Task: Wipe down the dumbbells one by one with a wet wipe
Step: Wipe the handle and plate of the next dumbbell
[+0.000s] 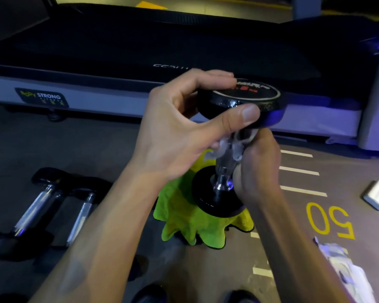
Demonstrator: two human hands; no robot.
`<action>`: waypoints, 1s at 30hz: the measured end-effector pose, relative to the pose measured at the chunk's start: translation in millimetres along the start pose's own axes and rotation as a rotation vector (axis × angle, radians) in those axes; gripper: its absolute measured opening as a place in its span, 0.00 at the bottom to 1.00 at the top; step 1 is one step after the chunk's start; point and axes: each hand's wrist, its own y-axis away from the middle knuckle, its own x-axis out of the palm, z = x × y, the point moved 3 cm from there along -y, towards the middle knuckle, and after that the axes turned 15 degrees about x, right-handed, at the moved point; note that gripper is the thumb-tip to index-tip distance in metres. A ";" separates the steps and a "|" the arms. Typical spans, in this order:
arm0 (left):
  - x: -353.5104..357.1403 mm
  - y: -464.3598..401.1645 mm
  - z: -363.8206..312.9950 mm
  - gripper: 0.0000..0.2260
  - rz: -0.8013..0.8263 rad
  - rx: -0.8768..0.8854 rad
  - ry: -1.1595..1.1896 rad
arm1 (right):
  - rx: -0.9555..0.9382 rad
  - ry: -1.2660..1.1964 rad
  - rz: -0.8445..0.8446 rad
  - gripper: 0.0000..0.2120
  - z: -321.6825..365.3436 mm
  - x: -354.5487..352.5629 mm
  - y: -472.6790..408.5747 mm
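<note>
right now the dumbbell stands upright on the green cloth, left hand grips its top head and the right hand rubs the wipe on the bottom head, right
Not quite: the head view shows the right hand rubbing the wipe on the chrome handle, not the bottom head. The rest holds: the dumbbell stands upright on the green cloth and the left hand grips its top head.

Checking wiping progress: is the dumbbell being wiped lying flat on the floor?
No, the dumbbell stands upright on the green cloth, left hand gripping its top.
</note>
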 end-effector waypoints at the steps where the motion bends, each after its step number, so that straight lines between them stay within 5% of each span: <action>1: -1.4 -0.1 0.1 0.15 -0.005 0.004 -0.022 | -0.014 0.007 -0.019 0.24 3.4 1.6 4.0; 4: -7.8 -2.8 3.0 0.15 -0.026 0.000 -0.082 | -0.245 0.166 0.070 0.07 0.0 7.6 14.7; 9: -17.6 -6.1 12.3 0.16 -0.089 -0.014 -0.128 | -0.016 0.549 0.235 0.17 -20.9 -6.7 18.5; 14: -17.1 -2.9 8.7 0.14 -0.026 -0.006 -0.084 | 0.101 0.488 0.479 0.25 -27.5 -21.6 5.2; 18: -17.4 1.7 13.6 0.17 -0.015 -0.007 -0.120 | 0.023 0.359 0.263 0.19 -32.1 -3.8 12.8; 22: -16.7 33.3 43.9 0.39 0.006 -0.226 -0.133 | 0.048 0.425 0.235 0.25 -36.4 7.5 17.6; 27: -7.6 61.9 53.3 0.16 0.012 -0.292 -0.131 | -0.021 0.406 0.433 0.19 -31.6 -4.9 25.7; 30: 1.3 64.1 50.9 0.15 0.054 -0.316 -0.195 | -0.027 0.260 0.390 0.14 -34.8 -13.1 32.5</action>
